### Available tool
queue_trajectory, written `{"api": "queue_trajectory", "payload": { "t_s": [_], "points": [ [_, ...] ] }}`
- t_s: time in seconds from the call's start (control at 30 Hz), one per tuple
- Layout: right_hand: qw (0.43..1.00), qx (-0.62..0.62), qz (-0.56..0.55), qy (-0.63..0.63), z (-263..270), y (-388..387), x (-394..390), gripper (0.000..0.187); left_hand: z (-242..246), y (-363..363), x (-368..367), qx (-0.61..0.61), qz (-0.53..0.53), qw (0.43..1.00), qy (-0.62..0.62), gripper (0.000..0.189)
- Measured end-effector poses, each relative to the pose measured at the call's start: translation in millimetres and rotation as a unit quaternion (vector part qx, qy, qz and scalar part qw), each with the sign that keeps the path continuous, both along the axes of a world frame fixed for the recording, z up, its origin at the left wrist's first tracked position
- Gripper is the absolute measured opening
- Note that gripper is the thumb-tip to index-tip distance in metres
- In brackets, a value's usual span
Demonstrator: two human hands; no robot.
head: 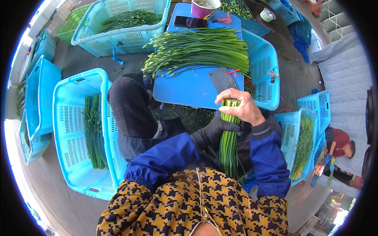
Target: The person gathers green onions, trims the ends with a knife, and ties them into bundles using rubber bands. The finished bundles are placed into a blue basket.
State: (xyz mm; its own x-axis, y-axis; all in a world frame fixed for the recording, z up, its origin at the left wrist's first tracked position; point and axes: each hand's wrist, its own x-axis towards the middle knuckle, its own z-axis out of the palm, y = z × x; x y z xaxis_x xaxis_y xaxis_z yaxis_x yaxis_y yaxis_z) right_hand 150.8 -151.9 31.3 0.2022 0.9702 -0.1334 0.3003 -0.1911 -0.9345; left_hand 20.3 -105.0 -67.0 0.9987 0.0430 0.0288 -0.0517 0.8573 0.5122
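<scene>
A bundle of green flowering chive stems (229, 141) stands upright over my lap, cut ends toward the table. My left hand (223, 125), in a dark glove, is wrapped around it below the top. Bare, my right hand (240, 106) curls its thumb and fingers around the bundle's cut ends. Just beyond them, a flat metal cleaver blade (221, 79) lies on the blue table (180, 90), with a red tie (233, 72) on it. A large heap of loose chive stems (203, 50) spreads across the table, buds to the left.
A light-blue plastic crate (109, 129) with tied bundles stands at my left. Another crate (265, 73) adjoins the table's right side. A phone (190, 22) and purple tub (203, 10) sit at the table's far end. A person (339, 144) works at far right beside crates.
</scene>
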Motion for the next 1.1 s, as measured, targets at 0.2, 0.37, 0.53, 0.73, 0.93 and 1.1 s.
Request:
{"api": "queue_trajectory", "payload": {
  "t_s": [0.2, 0.37, 0.53, 0.73, 0.93, 1.1],
  "points": [
    [0.973, 0.114, -0.011, -0.199, 29, -3, 1, 0.030, 1, 3, -5, -0.003, 0.023, 0.997, 0.068, 0.039],
    [0.900, 0.098, 0.006, -0.425, 29, -8, -21, 0.022, 2, 0, -5, 0.021, 0.045, 0.995, 0.088, 0.037],
    [0.871, 0.087, 0.025, -0.483, 33, -7, -32, 0.021, -1, -4, -5, 0.122, 0.108, 0.981, 0.108, 0.033],
    [0.914, 0.032, 0.027, -0.403, 30, -9, -31, 0.022, -10, -6, -3, 0.136, 0.105, 0.978, 0.116, 0.033],
    [0.922, -0.013, 0.081, -0.378, 40, -2, -17, 0.022, 2, 1, -7, 0.116, 0.018, 0.985, 0.124, 0.030],
    [0.938, -0.054, 0.073, -0.333, 40, 1, -1, 0.020, 10, 2, -9, 0.115, 0.015, 0.988, 0.107, 0.022]
  ]
}}
